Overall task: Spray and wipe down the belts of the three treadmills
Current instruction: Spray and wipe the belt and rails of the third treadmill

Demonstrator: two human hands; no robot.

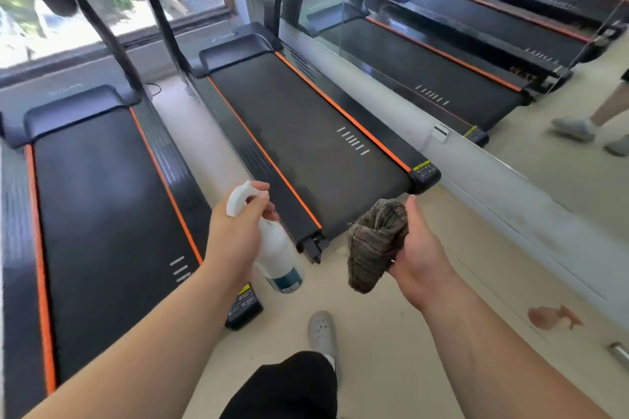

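Left hand (pixel 238 228) and right hand (pixel 419 257) reach forward, both gripping.

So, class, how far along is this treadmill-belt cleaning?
Done: nothing provable; the black belt by the mirror and the belt left of it show no clear spray or wipe marks. In hand: the left hand grips a white plastic spray bottle, the right hand a bunched brown striped cloth. Left: apparently all the spraying and wiping; only two real treadmills show.

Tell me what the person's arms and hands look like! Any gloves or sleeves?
No gloves and no sleeves in view. The left hand and right hand are bare. The left forearm and right forearm are bare too, as far back as the picture shows. No watch or bracelet shows, and no markings.
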